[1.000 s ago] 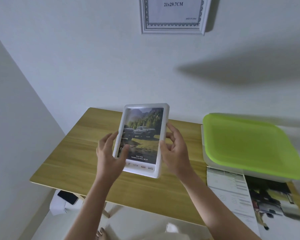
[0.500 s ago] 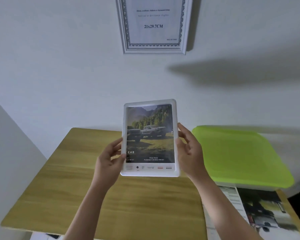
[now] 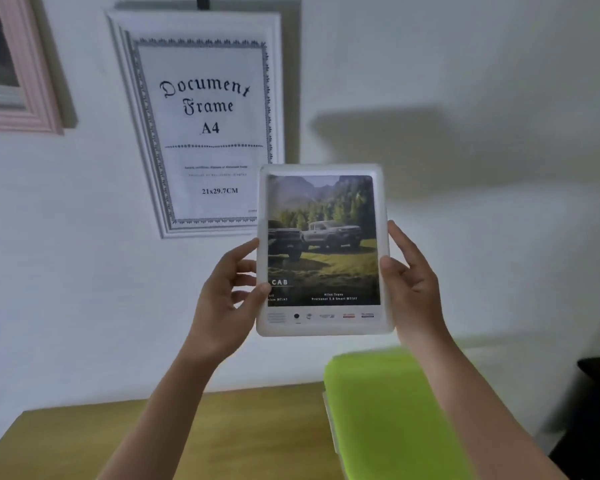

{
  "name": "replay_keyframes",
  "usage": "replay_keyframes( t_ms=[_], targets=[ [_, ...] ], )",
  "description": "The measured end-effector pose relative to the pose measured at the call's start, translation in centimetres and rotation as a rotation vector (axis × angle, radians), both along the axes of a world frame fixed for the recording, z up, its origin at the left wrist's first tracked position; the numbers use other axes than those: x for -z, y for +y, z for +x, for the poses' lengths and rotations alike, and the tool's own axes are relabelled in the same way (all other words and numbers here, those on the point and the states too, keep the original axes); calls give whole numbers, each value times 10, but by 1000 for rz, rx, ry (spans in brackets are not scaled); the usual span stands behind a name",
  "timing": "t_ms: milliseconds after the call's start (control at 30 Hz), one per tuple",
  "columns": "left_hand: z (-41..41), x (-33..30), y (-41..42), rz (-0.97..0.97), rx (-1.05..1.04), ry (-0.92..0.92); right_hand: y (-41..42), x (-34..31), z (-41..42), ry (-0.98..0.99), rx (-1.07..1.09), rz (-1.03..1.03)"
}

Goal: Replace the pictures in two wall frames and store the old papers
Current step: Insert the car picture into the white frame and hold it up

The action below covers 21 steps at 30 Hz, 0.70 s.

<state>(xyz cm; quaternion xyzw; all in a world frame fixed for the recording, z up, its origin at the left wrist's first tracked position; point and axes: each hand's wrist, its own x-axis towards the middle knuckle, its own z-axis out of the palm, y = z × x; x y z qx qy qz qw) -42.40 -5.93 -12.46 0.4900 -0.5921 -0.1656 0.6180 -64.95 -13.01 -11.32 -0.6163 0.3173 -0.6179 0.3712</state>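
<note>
Both hands hold one white picture frame (image 3: 323, 249) upright in the air, in front of the wall. The left hand (image 3: 227, 299) grips the frame's left edge, with the thumb on the front near the lower corner and the other fingers curled behind. The right hand (image 3: 411, 289) grips the right edge: the thumb presses the front rim and the fingers lie along the side and behind. Inside the frame is a print of two pickup trucks on grass before a forest.

Up and to the left of the grip, a white document frame (image 3: 196, 123) hangs on the wall with its stock paper, "Document Frame A4", inside; the held frame overlaps its lower right corner in this view. Further left of it, only the corner of a pink frame (image 3: 25, 81) is visible. Below the grip stands a wooden table (image 3: 174, 441), and under the right hand is a container with a green lid (image 3: 395, 417).

I judge that this frame already has its new picture and the step in hand is to hang it on the wall. The next move needs to find the hook or nail, which I cannot see here, and to lower the frame's back hanger onto it while keeping the frame level. The document frame seems not yet changed.
</note>
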Motion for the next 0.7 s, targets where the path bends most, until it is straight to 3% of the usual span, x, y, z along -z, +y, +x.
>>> replay_keyframes(
  t_ms=[433,700],
  targets=[
    [-87,-168,-122,-265,-44,-145,-109,-166,-77,-102,103,-387],
    [-92,-235,-158,-312,-206,-258,-166,-227,-73,-102,34,-410]
  ],
)
